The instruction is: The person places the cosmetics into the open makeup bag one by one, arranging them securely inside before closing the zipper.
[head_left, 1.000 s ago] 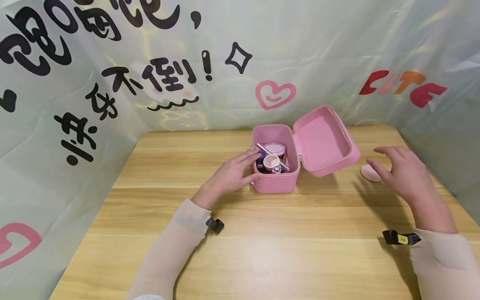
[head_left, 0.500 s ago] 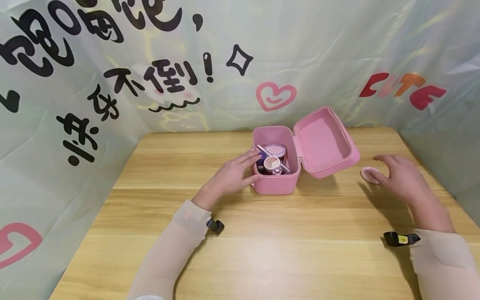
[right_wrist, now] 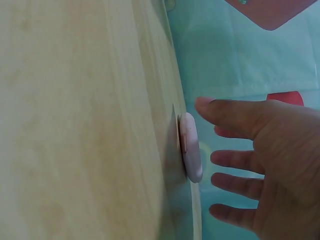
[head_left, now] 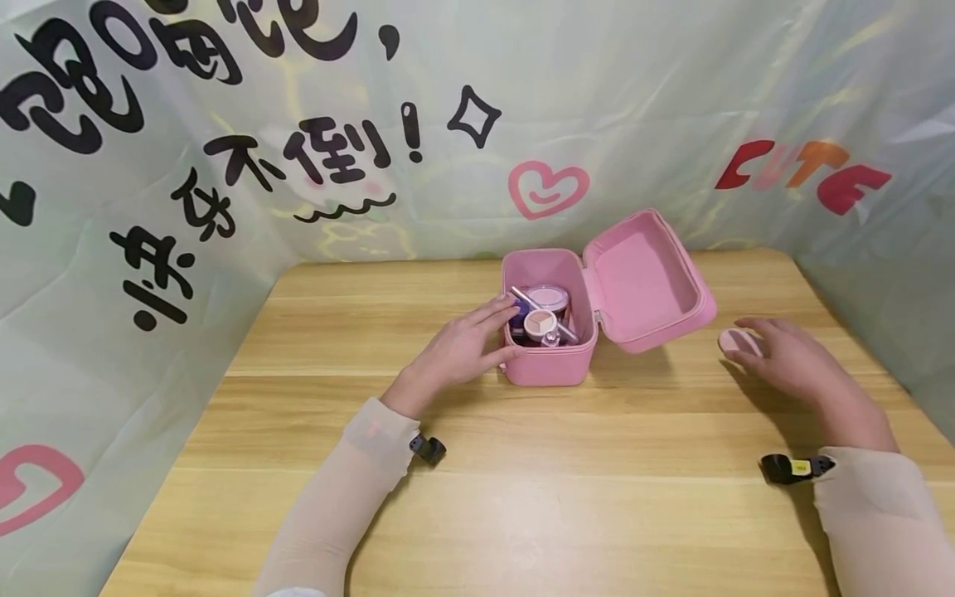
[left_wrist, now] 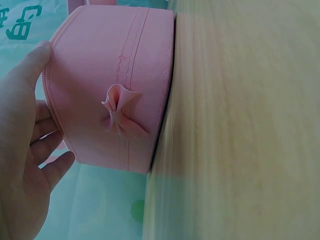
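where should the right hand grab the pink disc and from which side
Probably by the rim, pinched at opposite edges, coming down from the right. The pink disc is round, thin and flat on the table, so its rim should give the surest pinch, and the right hand is at that side.
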{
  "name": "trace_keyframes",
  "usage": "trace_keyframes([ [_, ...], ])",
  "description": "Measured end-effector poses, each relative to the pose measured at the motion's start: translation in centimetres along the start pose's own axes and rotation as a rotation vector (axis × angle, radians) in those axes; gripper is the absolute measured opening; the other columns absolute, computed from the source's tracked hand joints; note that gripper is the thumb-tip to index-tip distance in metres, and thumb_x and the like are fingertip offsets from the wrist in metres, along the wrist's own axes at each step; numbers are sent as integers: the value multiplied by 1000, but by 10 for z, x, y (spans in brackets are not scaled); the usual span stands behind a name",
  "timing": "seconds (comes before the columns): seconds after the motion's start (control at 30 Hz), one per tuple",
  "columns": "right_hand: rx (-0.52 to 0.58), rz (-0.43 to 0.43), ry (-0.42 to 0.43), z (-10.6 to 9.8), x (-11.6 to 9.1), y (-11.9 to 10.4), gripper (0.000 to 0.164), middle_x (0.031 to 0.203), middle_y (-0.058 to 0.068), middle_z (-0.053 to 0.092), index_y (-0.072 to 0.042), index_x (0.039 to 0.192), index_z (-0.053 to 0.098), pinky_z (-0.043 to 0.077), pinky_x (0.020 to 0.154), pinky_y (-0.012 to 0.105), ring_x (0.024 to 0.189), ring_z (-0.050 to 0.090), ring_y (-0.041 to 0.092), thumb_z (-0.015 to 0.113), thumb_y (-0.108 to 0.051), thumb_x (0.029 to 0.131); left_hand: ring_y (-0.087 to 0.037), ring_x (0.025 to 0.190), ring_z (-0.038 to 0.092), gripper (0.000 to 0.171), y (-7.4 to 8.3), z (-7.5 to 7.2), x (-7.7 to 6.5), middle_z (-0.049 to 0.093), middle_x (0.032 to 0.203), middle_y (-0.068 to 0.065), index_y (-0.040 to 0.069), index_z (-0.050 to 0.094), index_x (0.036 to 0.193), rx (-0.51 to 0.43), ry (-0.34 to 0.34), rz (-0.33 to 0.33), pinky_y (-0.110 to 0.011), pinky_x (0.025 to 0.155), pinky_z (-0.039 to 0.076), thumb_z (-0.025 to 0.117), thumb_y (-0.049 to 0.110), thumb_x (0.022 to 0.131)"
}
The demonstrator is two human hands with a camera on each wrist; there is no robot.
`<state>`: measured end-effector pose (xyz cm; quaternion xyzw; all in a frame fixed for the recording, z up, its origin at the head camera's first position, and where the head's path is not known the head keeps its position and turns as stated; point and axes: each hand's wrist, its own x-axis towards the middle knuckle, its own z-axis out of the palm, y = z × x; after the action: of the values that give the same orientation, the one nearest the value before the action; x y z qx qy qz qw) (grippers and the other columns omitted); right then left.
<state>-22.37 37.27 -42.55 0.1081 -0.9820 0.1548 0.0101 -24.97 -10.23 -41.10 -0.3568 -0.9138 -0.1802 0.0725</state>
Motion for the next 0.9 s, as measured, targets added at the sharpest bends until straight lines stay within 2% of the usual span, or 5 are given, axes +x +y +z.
trace_keyframes([
  [0.17, -4, -9, -63, 2, 3, 3, 62, 129, 41, 43, 10, 135, 42, 33, 93, 72, 117, 39, 60, 60, -36, 98, -17, 144, 26, 72, 0, 0, 0, 32, 157, -5, 13, 41, 149, 7, -2, 1, -38, 116, 26, 54, 57, 94],
  [0.3, -2, -29, -80, 5, 4, 4, 61, 130, 42, 43, 11, 135, 43, 32, 95, 72, 118, 39, 60, 60, -34, 98, -17, 144, 27, 72, 0, 0, 0, 32, 157, -5, 13, 42, 149, 14, 3, 2, -39, 116, 27, 55, 57, 94],
  [0.5, -19, -51, -88, 8, 5, 6, 57, 129, 42, 45, 12, 134, 46, 34, 95, 70, 117, 41, 60, 58, -31, 99, -19, 144, 27, 71, 0, 0, 0, 32, 157, -6, 12, 42, 149, 18, -2, 4, -40, 115, 28, 57, 55, 94],
  [0.9, -33, -24, -60, 5, 5, 1, 54, 123, 42, 50, 10, 130, 48, 36, 93, 70, 111, 46, 61, 62, -30, 96, -19, 144, 27, 72, 0, -1, 0, 31, 157, -5, 12, 41, 150, 16, -11, -9, -42, 115, 29, 55, 56, 94],
])
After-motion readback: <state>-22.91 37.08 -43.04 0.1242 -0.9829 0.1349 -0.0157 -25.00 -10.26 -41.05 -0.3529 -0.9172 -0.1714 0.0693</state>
